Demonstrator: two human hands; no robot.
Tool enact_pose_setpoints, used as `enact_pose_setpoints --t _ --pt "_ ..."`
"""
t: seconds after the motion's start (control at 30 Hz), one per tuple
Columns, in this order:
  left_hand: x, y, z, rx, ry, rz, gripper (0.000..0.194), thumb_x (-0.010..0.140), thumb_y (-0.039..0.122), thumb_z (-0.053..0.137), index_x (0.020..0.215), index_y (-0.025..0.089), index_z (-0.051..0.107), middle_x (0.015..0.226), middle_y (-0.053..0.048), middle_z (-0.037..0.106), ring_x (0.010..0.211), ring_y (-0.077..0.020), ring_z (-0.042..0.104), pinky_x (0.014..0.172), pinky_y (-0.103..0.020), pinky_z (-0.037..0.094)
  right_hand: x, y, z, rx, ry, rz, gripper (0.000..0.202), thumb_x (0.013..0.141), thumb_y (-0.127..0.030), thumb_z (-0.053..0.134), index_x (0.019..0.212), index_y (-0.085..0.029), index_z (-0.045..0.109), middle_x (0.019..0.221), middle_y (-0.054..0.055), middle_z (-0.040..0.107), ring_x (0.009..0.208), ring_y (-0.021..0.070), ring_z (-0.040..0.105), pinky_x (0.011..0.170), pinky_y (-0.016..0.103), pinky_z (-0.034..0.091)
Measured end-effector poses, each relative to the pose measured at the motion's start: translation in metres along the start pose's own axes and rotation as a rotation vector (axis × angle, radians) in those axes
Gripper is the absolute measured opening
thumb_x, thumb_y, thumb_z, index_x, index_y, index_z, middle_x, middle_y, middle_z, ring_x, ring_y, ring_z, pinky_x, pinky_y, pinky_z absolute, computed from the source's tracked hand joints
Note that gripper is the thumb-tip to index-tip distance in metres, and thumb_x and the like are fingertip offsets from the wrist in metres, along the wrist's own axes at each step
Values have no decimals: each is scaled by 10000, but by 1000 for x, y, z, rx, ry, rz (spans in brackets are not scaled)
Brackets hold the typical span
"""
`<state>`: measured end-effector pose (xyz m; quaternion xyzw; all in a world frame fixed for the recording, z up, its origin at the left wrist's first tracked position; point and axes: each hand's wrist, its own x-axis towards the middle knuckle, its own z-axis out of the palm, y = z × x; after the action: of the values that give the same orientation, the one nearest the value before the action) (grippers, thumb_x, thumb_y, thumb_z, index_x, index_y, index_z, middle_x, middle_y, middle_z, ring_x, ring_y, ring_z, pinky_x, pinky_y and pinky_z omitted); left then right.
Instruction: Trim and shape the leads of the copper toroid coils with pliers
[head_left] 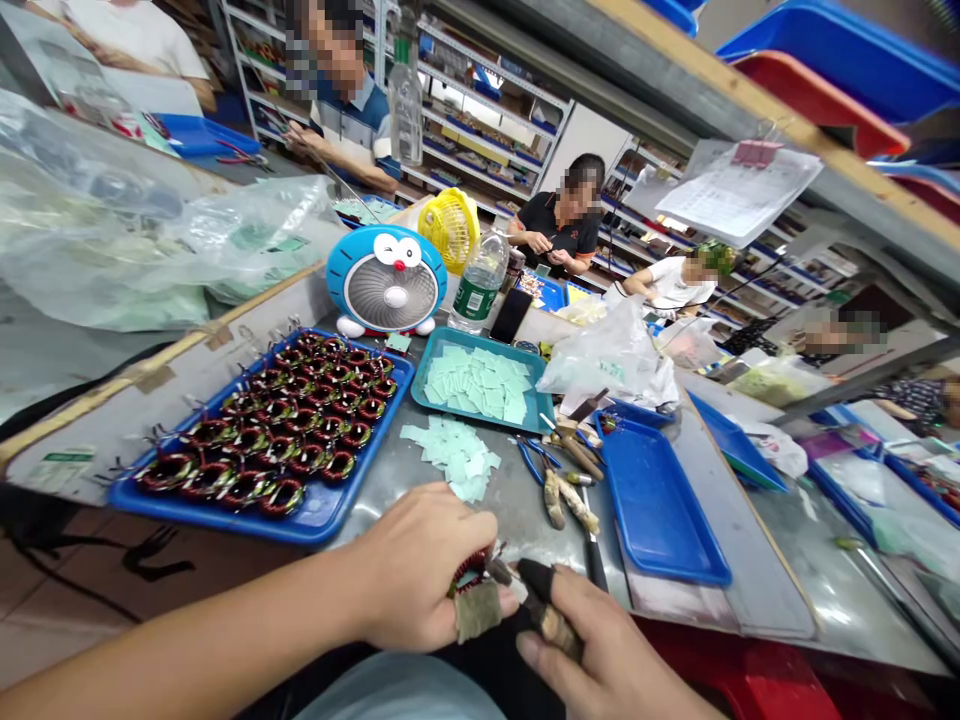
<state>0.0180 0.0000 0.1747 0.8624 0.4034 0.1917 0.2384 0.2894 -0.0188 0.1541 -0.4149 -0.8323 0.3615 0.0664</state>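
My left hand [412, 565] is closed around a small toroidal coil [466, 572] wound with dark red wire. Brownish tape [478, 612] is wrapped round a digit of that hand. My right hand [611, 645] grips a pair of pliers [556, 630] with worn, wrapped handles. The metal jaws of the pliers meet the coil's near right side, where my fingers partly hide what they touch. Left of my hands, a blue tray [315, 528] holds rows of similar coils. Pale green paper pieces [457, 455] lie loose on the metal bench beyond my left hand.
A teal tray [546, 405] holds more green pieces. Behind stand a blue cartoon-faced fan [394, 285] and a water bottle [480, 285]. Other pliers [551, 490] lie ahead of my right hand, beside a blue tray [664, 500]. Several people work at benches beyond.
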Motion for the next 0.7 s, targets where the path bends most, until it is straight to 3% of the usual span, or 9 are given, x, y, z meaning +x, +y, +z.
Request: enact_pose_setpoints --t 0.23,0.4,0.53,0.7 --pt "-1 7 7 -60 27 32 359 934 570 517 817 231 505 693 -3 602 627 -210 510 670 -360 322 -2 10 15 -152 123 -69 68 855 -180 526 901 -205 482 836 27 557 737 163 517 680 266 423" --pt "0 -4 15 -106 13 -90 415 872 627 605 824 228 504 712 -6 599 662 -213 528 653 -337 317 5 11 29 -274 324 -126 107 839 -122 481 888 -213 454 831 44 556 740 191 532 659 292 420" --pt "-2 -15 10 -189 -53 -108 624 599 711 806 889 231 532 812 -6 616 738 -215 539 652 -304 348 2 8 15 -259 254 -129 203 895 -132 528 1080 -219 528 913 51 576 816 204 570 705 308 483" --pt "-4 -13 1 -360 -158 -206 613 527 509 880 938 239 513 876 17 602 763 -188 529 624 -266 368 -8 5 -19 -334 265 -183 427 978 -191 550 1390 -258 459 1116 91 582 992 235 599 849 374 548"
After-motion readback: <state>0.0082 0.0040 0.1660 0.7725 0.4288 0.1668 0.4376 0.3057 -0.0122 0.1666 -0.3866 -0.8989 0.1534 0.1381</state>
